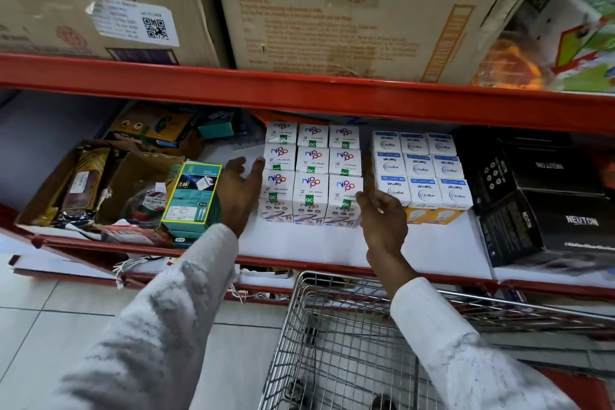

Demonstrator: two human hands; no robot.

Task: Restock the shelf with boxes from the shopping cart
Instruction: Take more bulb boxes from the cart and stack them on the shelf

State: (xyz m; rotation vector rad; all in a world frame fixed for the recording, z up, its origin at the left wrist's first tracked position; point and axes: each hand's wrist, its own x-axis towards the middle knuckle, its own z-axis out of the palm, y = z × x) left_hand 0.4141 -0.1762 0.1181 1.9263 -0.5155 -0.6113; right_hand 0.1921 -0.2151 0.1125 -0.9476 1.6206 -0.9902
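A block of white Nippo boxes (311, 173), three wide and three deep, stands on the white shelf board (299, 246). My left hand (239, 190) is open at the block's left side, fingertips touching the left column. My right hand (382, 220) is open against the front right corner of the block. Neither hand holds a box. The wire shopping cart (349, 336) stands below the shelf in front of me; no boxes show through its mesh.
White Wipro Garnet boxes (421, 170) sit right of the block, black Neuton boxes (539, 200) farther right. A green charger box (193, 196) and an open carton of loose goods (83, 183) lie left. Large cardboard cartons (349, 10) fill the upper red shelf.
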